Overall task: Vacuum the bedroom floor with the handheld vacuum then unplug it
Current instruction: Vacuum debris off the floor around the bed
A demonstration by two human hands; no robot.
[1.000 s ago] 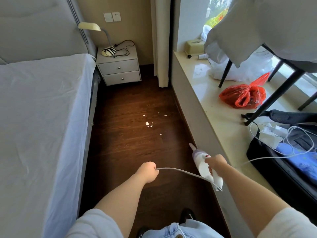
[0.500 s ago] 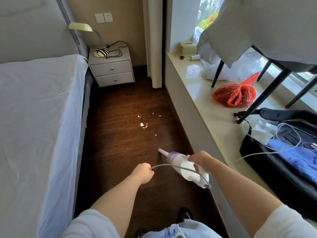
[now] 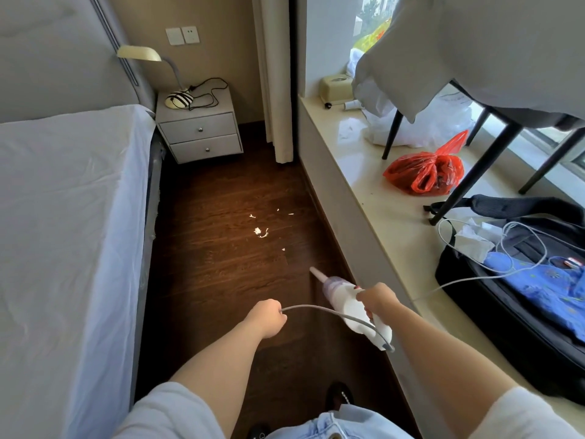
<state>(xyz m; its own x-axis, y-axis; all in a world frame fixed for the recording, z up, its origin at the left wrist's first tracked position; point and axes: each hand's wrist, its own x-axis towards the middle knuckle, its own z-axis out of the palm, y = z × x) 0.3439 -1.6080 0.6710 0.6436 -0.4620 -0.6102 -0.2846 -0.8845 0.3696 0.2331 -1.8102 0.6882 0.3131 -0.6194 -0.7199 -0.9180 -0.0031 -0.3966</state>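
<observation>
My right hand (image 3: 376, 301) grips the handle of a white handheld vacuum (image 3: 345, 301), whose nozzle points forward and down toward the dark wood floor (image 3: 221, 264). A grey cord (image 3: 319, 310) loops from the vacuum's rear to my left hand (image 3: 267, 316), which holds it in a closed fist. A further stretch of cord runs right, onto the window ledge. Several small white paper scraps (image 3: 261, 232) lie on the floor ahead of the nozzle, which is short of them.
A bed with a white sheet (image 3: 69, 248) lines the left. A nightstand (image 3: 199, 131) with a lamp stands at the far end beside a curtain (image 3: 273, 77). The window ledge (image 3: 357, 172) on the right holds a red bag (image 3: 424, 172), chair legs and an open suitcase (image 3: 522, 296).
The vacuum has swung from the ledge side toward the middle of the floor, its nozzle now lower and aimed at the scraps. My left hand keeps hold of the cord.
</observation>
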